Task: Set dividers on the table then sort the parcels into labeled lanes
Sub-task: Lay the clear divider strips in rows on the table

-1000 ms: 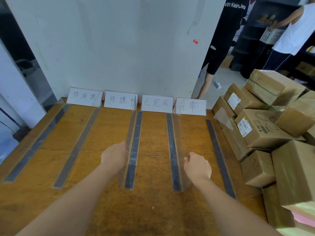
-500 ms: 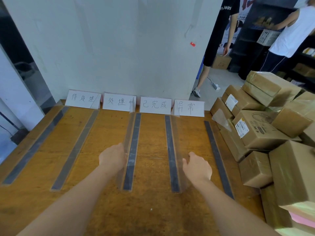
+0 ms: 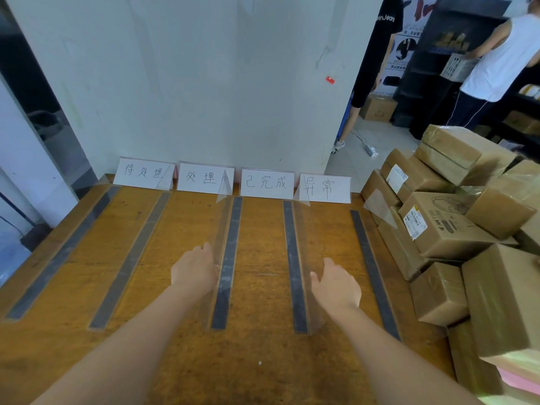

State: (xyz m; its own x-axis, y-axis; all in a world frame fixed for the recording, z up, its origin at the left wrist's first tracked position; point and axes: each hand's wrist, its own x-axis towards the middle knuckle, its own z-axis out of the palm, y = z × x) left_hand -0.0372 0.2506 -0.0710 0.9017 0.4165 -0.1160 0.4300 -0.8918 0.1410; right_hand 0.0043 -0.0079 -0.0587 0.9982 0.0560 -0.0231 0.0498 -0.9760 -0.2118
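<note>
Clear left divider (image 3: 223, 226) and right divider (image 3: 301, 229), probably light, stiff and slippery, are standing upright on the table (image 3: 263, 363), left hand (image 3: 194, 268) and right hand (image 3: 336, 283) pressing uncurled fingers against them, top edges offering the likeliest grip.

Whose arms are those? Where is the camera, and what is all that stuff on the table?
The camera sits on a person's head and looks down, so the arms are that person's own. The left hand touches the left divider, a clear plastic sheet. The right hand touches the right divider. Both dividers stand upright on the wooden table, beside dark strips. Four white cards with writing stand along the far edge and name the lanes. Brown parcels are piled at the right, none in a lane yet. Other people stand behind.
</note>
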